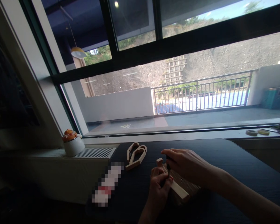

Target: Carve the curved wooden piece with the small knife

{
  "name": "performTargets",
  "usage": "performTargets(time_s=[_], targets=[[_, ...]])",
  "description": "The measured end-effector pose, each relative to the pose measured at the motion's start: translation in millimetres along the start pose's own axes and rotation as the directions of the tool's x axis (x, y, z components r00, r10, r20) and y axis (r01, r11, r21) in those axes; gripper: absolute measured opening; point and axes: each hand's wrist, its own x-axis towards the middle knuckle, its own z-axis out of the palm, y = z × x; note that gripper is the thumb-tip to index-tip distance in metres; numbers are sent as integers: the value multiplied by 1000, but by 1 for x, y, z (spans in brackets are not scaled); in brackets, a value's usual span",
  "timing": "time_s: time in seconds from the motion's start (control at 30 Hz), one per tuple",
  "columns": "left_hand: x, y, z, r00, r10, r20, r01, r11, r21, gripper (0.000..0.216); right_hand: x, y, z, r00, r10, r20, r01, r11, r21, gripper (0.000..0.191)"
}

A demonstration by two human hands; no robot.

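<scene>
My right hand (178, 160) is closed around the dark handle of a screwdriver (168, 166), its thin shaft pointing down. The tip meets a pale curved wooden piece (180, 190) beside the fingertips of my left hand (159, 183). Those left fingers are closed on the same wooden piece. It lies on a brown wooden block (189, 183), partly hidden by my right forearm. A small reddish spot shows at the left fingertips; I cannot make out what it is. Two similar pale wooden frames (137, 157) rest farther back on the table.
Under the work is a dark table (214, 155). A blurred-out pale strip (108, 185) lies along its left edge. A white pot with an orange top (73, 145) stands on the radiator cover (95, 152). Tape rolls (251, 133) sit on the windowsill at right.
</scene>
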Motion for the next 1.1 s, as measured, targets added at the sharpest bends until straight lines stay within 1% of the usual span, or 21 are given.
performTargets(time_s=[0.07, 0.13, 0.23, 0.33, 0.43, 0.53, 0.57, 0.7, 0.77, 0.83, 0.93, 0.97, 1.03, 1.1], targets=[[0, 0, 0, 1000, 10, -1, -10, 1000, 10, 18, 1, 1, 0, 1000, 24, 11, -24, 1000, -17, 18], [0, 1, 0, 1000, 10, 11, -10, 1000, 21, 19, 1, 2, 3, 999, 39, 10, -38, 998, -47, 19], [0, 2, 0, 1000, 8, 19, -8, 1000, 25, 19, 1, 4, 8, 999, 38, -21, -39, 997, -61, 17], [1, 1, 0, 1000, 23, 19, -23, 999, 36, 19, 2, 6, 12, 999, 20, -44, -23, 998, -61, 12], [1, 0, 0, 999, 29, 30, -31, 998, 57, 20, 3, 4, 13, 999, -5, -35, 2, 996, -94, 17], [0, -1, -1, 999, 29, 29, -31, 998, 57, 21, 2, 2, 14, 998, -43, -41, 39, 996, -84, 13], [0, -1, -1, 999, 28, 31, -29, 998, 54, 21, 1, 1, 15, 997, -65, -43, 62, 996, -64, 16], [0, 1, -1, 999, 26, 36, -27, 999, 41, 20, -1, 3, 20, 989, -146, -33, 146, 989, -5, 43], [0, 2, -2, 999, 22, 35, -23, 999, 36, 19, -1, 4, 24, 987, -151, -49, 151, 989, -13, 47], [0, 3, -2, 999, 18, 33, -19, 999, 30, 18, 0, 3, 25, 990, -117, -72, 116, 993, -21, 41], [0, 2, -1, 1000, 22, 18, -22, 1000, 9, 15, 1, -2, 23, 997, -44, -67, 42, 998, -37, 19], [0, 1, 0, 1000, 22, 15, -22, 1000, 2, 14, 0, -4, 22, 997, -33, -64, 31, 999, -43, 15], [0, 1, 0, 1000, 15, 14, -15, 1000, 0, 13, -1, -6, 19, 997, -39, -66, 36, 998, -46, 16], [-1, 1, -1, 1000, 13, 19, -13, 1000, 10, 14, -2, -6, 17, 995, -66, -78, 63, 997, -36, 23]])
